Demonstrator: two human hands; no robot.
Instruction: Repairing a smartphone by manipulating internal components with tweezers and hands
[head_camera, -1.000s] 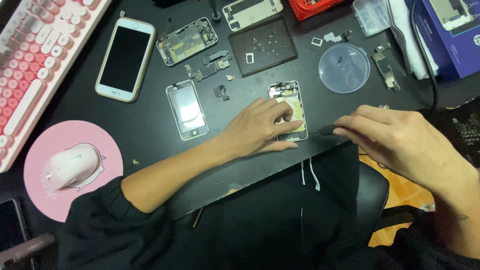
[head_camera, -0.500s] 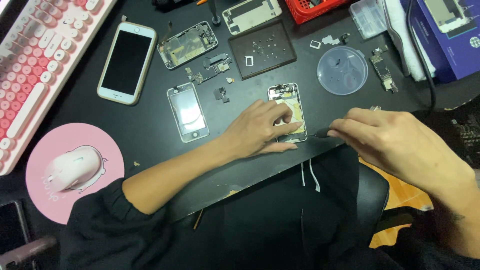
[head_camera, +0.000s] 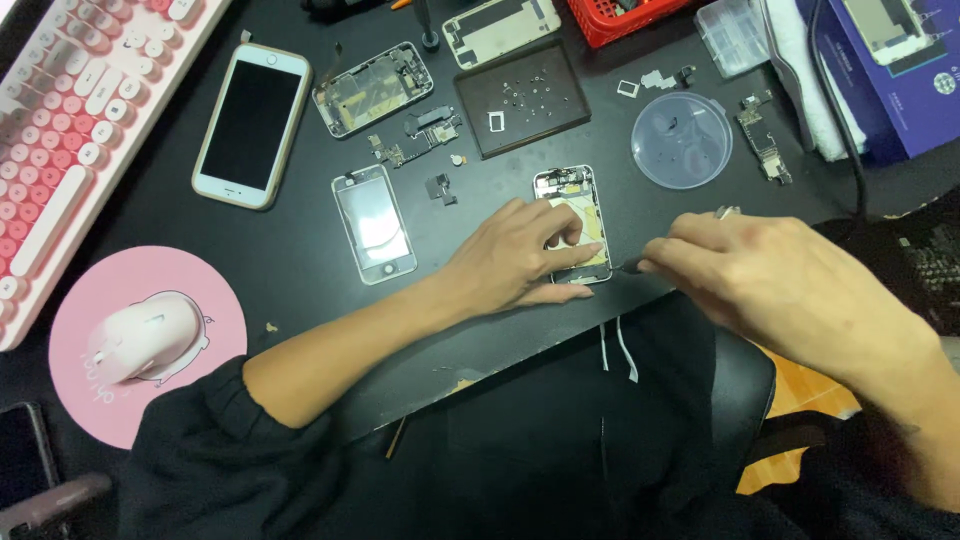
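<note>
Opened silver smartphone chassis (head_camera: 575, 215) lies under my left hand (head_camera: 515, 258), fingers spread flat, pinning it; right hand (head_camera: 760, 265) pinches a thin dark tool (head_camera: 628, 266) at its lower edge; a slip could gouge the board; blue printed box (head_camera: 900, 70) sits up-right of grip.

Dark-screened white phone (head_camera: 252, 124) upper left; blue box (head_camera: 890, 80) upper right.

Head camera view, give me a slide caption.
Left hand steadies an opened phone on a black desk; right hand brings a thin tool to it.
</note>
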